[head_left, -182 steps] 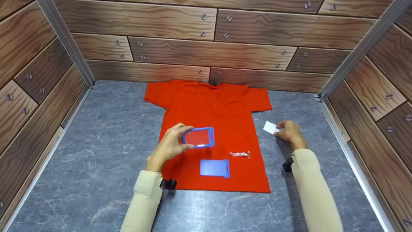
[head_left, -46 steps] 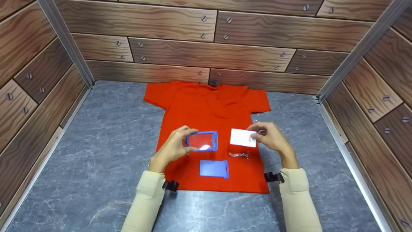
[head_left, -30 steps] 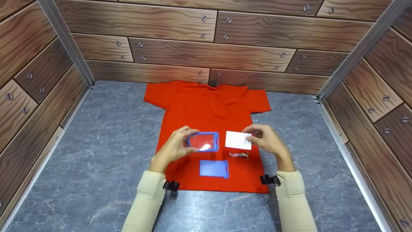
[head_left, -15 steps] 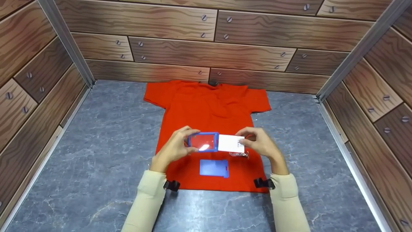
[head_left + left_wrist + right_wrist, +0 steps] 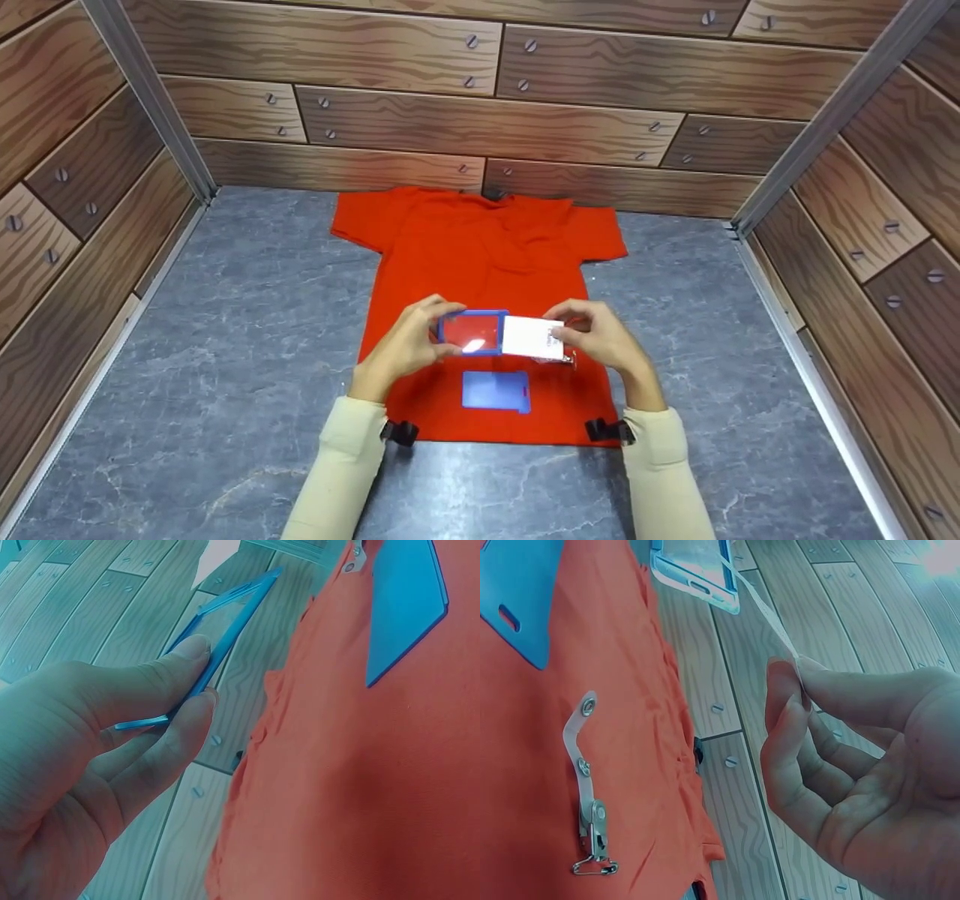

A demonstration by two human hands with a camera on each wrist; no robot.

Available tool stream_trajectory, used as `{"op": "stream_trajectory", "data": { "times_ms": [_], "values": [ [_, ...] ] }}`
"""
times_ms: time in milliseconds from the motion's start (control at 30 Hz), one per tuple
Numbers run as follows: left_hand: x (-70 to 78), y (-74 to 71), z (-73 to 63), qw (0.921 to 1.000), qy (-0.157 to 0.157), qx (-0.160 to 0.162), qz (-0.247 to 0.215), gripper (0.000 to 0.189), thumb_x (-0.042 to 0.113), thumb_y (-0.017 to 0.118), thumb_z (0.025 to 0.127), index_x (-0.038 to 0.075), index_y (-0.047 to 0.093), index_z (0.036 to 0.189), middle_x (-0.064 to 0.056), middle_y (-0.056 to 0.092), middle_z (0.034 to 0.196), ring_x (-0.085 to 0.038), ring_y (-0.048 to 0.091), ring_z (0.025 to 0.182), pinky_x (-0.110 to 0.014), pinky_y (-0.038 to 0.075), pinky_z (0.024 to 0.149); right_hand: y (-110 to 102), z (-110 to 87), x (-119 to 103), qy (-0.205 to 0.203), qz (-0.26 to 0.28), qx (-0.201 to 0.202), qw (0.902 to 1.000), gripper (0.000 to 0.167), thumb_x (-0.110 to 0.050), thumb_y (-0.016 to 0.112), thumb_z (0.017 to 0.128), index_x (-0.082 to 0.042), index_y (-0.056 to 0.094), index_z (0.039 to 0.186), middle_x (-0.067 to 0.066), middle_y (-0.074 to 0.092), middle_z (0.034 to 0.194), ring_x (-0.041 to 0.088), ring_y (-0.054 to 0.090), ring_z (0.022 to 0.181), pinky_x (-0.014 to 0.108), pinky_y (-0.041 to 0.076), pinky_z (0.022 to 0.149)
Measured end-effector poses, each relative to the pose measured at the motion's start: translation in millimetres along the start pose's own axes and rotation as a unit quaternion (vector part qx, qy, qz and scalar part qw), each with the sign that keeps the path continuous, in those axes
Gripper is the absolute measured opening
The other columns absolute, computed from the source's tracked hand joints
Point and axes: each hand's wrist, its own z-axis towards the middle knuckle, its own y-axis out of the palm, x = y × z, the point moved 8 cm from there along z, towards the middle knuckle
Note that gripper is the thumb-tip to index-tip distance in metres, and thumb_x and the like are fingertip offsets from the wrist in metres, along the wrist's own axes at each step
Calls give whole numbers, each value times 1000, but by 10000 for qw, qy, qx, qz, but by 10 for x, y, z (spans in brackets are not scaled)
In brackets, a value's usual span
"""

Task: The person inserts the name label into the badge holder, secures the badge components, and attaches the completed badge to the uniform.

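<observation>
L hand w/ blue holder, R hand w/ white card, both over red tee.
L thumb + fingers part-spread, gripping holder's 9 o'clock end; R fingertips pinched tight on card's 3 o'clock end. Card overlaps holder's 3 o'clock end, can't tell if touching. Blue panel on tee, approx. 6 o'clock of holder; strap clip at panel's 2 o'clock.

The head camera looks forward and down from above the near side of the red T-shirt, far enough off to show it whole. Low over the shirt's near end, the left wrist camera faces across it toward the plank wall, close behind the left hand, picture tipped sideways; the right wrist camera matches, behind the right hand. Both wrist views share the shirt, the blue panel on it and the blue frame above it.
</observation>
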Motion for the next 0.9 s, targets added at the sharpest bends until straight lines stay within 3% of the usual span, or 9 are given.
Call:
{"op": "stream_trajectory", "data": {
  "times_ms": [133, 400, 633, 900],
  "values": [
    [-2, 6, -4, 10000, -33, -25, 19, 55, 9, 85, 84, 10, 66, 136, -15, 64, 115, -24, 60, 97, -28, 60, 73, 37, -10, -35, 35, -55, 26, 10000, 21, 5, 68, 94, 5, 72, 114, 27, 71, 107, 29, 66, 79, 19, 54, 71],
    [5, 31, -2, 10000, -13, -43, 63, 56, 11, 85, 85, 10, 66, 137, -13, 65, 114, -19, 58, 97, -29, 61, 78, 135, -78, -329, 112, -76, -49, 9999, 20, 9, 66, 93, 10, 71, 112, 31, 69, 99, 32, 64, 74, 21, 54, 67],
    [11, 30, -9, 10000, 69, -25, 31, 55, 9, 85, 84, 8, 66, 136, -17, 65, 114, -25, 60, 98, -32, 60, 79, 191, -34, -114, 114, 85, 47, 9999, 20, 3, 68, 95, 3, 72, 114, 28, 70, 100, 27, 64, 73, 21, 54, 62],
    [33, 27, -3, 9999, 108, -47, -126, 56, 4, 85, 83, 6, 66, 136, -18, 64, 115, -40, 63, 103, -42, 62, 82, 187, -24, -45, -9, 155, 182, 9997, 17, -1, 72, 94, -3, 74, 111, 22, 72, 102, 35, 66, 75, 27, 58, 63]
  ]
}}
